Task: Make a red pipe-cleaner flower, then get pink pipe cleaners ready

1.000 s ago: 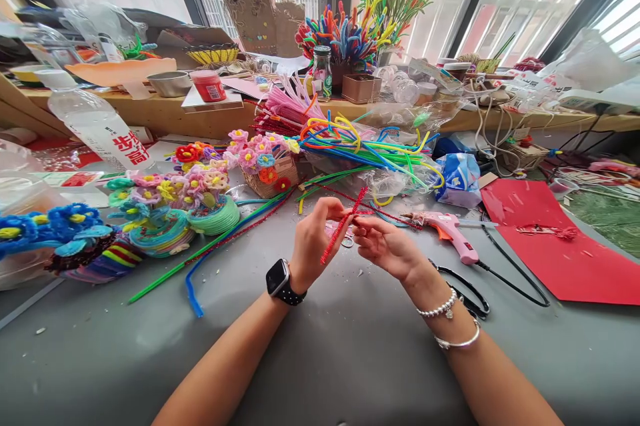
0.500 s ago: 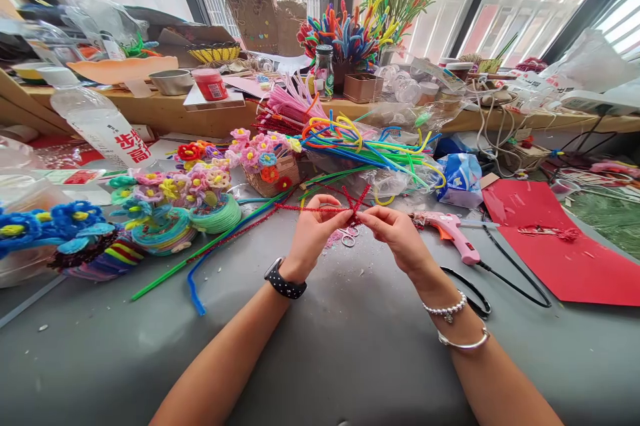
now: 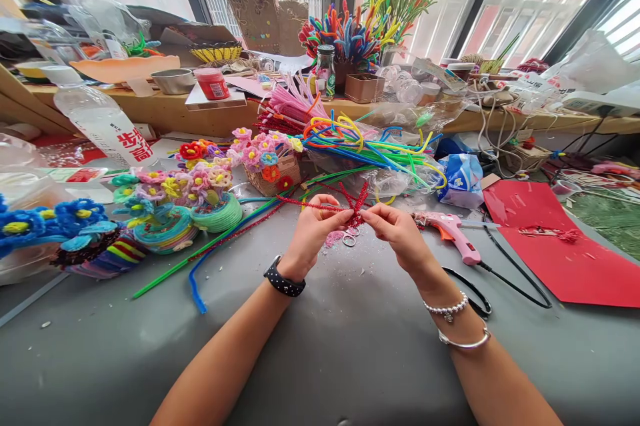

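The left hand [image 3: 310,239] is clamped on the red stems [image 3: 361,198] above the counter [image 3: 330,333]; one long end now extends left, where a second ago a length slanted down across the fingers. At the crossing, the right hand [image 3: 403,239] pinches the stems too, which apparently steadies the joint.

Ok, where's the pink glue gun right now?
In the head view, the pink glue gun lies on the table, just right of the right hand, left of the red sheet.
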